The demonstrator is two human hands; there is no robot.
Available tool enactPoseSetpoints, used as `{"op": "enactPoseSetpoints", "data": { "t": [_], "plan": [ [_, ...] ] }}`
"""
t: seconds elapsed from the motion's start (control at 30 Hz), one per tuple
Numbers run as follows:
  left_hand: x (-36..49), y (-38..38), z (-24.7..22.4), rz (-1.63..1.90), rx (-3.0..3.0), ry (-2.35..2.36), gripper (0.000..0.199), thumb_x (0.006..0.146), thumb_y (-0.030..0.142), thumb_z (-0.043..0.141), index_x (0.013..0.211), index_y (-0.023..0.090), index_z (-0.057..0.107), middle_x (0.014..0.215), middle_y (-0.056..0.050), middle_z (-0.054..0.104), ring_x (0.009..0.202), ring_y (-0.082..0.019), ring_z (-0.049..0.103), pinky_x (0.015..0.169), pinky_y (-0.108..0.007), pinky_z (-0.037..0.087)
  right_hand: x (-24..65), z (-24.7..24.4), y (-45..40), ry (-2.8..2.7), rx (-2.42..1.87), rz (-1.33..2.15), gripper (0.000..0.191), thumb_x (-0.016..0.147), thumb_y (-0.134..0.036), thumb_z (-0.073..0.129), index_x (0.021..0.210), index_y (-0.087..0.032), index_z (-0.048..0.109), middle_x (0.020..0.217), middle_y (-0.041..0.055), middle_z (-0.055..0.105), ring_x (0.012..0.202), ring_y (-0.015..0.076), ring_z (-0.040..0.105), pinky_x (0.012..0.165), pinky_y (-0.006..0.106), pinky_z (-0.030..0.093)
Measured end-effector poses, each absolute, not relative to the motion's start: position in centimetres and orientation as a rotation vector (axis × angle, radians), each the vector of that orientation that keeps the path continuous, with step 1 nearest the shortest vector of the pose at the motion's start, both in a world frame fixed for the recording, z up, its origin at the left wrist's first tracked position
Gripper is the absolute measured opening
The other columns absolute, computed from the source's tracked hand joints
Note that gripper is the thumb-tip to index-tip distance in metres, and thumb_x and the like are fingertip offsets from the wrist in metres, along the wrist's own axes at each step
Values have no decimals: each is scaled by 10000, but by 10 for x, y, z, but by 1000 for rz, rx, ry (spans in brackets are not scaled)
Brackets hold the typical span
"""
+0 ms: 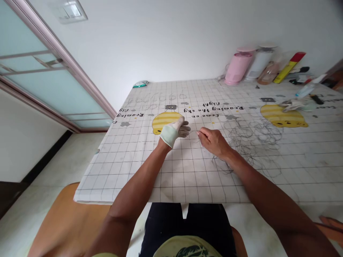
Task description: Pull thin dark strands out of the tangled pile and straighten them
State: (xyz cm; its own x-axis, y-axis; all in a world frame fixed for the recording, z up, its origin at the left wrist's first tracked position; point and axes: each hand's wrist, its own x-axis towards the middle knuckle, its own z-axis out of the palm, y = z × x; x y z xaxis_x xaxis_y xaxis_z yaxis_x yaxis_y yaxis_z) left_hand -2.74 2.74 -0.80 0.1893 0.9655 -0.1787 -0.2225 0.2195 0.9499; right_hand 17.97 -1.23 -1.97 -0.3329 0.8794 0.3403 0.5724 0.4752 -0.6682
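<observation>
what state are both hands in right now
Left hand, in a pale green-white fabric glove: partly curled; grip cannot be told.
Bare right hand: closed; cannot tell if holding anything.

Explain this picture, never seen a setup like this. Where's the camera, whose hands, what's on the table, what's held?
No machine here: one person's own hands, seen by a head-worn camera looking forward and down. The left hand wears a pale glove; the right hand is bare, its fingers closed. Both are above a checked tablecloth. Anything pinched between the fingers is too fine to make out. Thin dark strands lie tangled by the right arm. Toward the wall stand a pink cylinder and a bottle.
</observation>
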Motion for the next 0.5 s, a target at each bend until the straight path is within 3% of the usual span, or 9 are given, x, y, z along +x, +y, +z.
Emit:
{"op": "enactPoseSetpoints", "data": {
  "t": [0.13, 0.27, 0.5],
  "plan": [
    [-27, 33, -13, 1178, 913, 1104, 685, 929, 740, 565, 1103, 93, 705, 954, -166, 766, 731, -202, 707, 693, -320, 560, 181, -16, -10, -1895, -1246, 673, 421, 1064, -438, 471, 704, -232, 401, 547, -33, 524, 487, 117, 500, 527, 262, 394],
    [-26, 33, -18, 1190, 940, 1183, 684, 952, 745, 507, 1109, 111, 711, 889, -149, 760, 702, -191, 697, 671, -305, 549, 181, -17, -5, -1762, -1326, 778, 409, 1043, -446, 493, 699, -234, 427, 531, -27, 553, 446, 118, 513, 469, 242, 390],
    [-22, 28, -10, 1171, 919, 1101, 504, 904, 608, 707, 1001, 113, 715, 757, -85, 688, 620, -138, 626, 604, -259, 496, 176, -22, -5, -1786, -1406, 781, 400, 1036, -439, 479, 698, -234, 413, 539, -27, 557, 444, 118, 505, 492, 251, 393]
  ]
}}
